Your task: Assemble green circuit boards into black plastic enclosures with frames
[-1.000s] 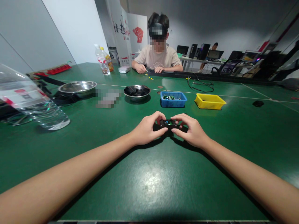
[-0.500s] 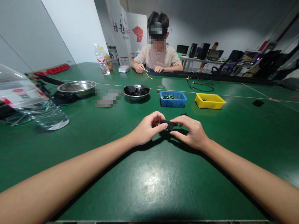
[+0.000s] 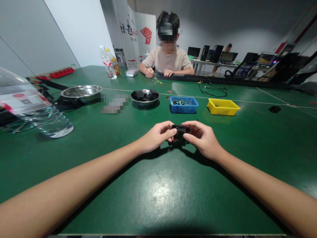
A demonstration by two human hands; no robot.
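A small black plastic part [image 3: 181, 131], boxy in shape, is held between both hands just above the green table [image 3: 158, 185]. My left hand [image 3: 158, 136] grips its left end, thumb on the near face and fingers behind. At the right end, the thumb and forefinger of my right hand [image 3: 203, 138] close on it. Beyond the hands stand a blue bin [image 3: 183, 109] with small green circuit pieces and a yellow bin [image 3: 223, 111] whose contents barely show. A steel bowl [image 3: 145, 103] of black plastic parts is to the left of the blue bin.
On the left lean a large water bottle [image 3: 47, 115] and, behind it, a steel dish [image 3: 81, 93]. A black scrap [image 3: 274, 109] lies far right, with a black cable [image 3: 214, 89] farther back. A co-worker [image 3: 169, 59] sits opposite, hands on a long black strip.
The black plastic part has been tilted, so its broader face now turns toward me. My right hand's thumb has come in against it; both hands stay in nearly the same place.
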